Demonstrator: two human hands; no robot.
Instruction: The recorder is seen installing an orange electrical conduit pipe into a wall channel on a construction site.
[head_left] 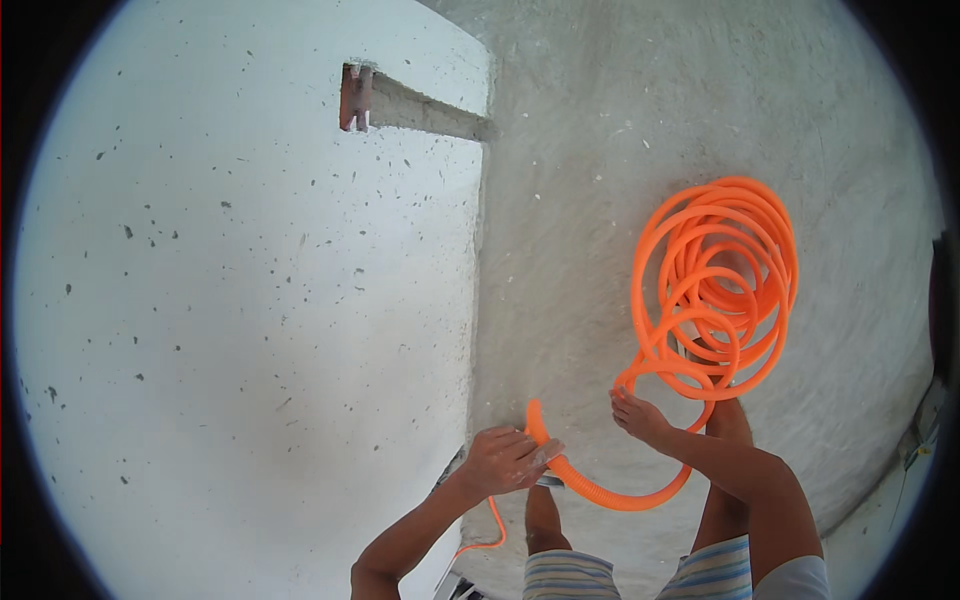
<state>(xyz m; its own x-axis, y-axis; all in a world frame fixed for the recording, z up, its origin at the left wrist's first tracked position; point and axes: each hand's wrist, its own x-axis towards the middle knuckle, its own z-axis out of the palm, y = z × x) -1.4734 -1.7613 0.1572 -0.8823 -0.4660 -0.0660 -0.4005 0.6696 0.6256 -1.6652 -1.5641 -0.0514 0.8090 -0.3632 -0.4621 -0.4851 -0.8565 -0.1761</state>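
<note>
A long orange corrugated conduit hose (620,499) runs between my hands in a low, sagging curve. My left hand (503,460) is closed around it near its free end, which sticks up past my fingers. Farther right, my right hand (641,415) grips the same hose beside the loops, its fingers wrapped over the tube. From there the hose joins a loose coil (716,195) of several overlapping rings lying on the floor ahead of my right leg.
A white wall (280,300) with dark specks fills the left side; a rough groove (425,108) is cut into it, ending in a reddish-brown recess (354,97). The grey concrete floor (560,250) meets it. A thin orange line (497,522) lies by my left leg. Dark objects stand at the far right edge.
</note>
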